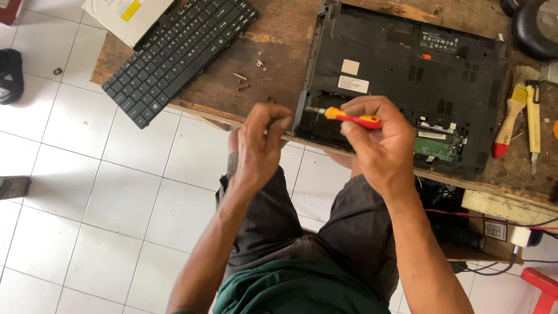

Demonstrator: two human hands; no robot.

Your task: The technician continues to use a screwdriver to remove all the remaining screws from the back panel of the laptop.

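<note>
While we sit at the edge of the workbench (192,87) with our knees over the white tiled floor (99,192), our right hand (375,139) is closed around a small screwdriver with a red and yellow handle (354,118), its metal tip pointing left toward the near left corner of the laptop base. Our left hand (261,136) hangs just beside that tip with the fingers curled and pinched together; whether it holds a screw between them we cannot tell, since nothing shows in the pinch. Just beyond the hands lies the black laptop base (407,75), turned underside up, with a cover already off along its near edge so that a green memory board (437,145) lies exposed in its open bay. We judge the teardown to be well begun but far from finished: the main shell of the base looks whole and closed, so most of its fastenings probably remain. Farther left on the bench, a scatter of loose screws (247,78) lies on the bare wood, which suggests that several have been taken out. Beyond them the keyboard (174,52) lies detached and tilted across the far left corner, partly over a flat grey optical drive (125,17), so those two parts seem to be out of the machine. At the right side, well apart from our hands, a paintbrush with a red-tipped handle (511,110) and a yellow-handled tool (533,119) lie untouched.
</note>
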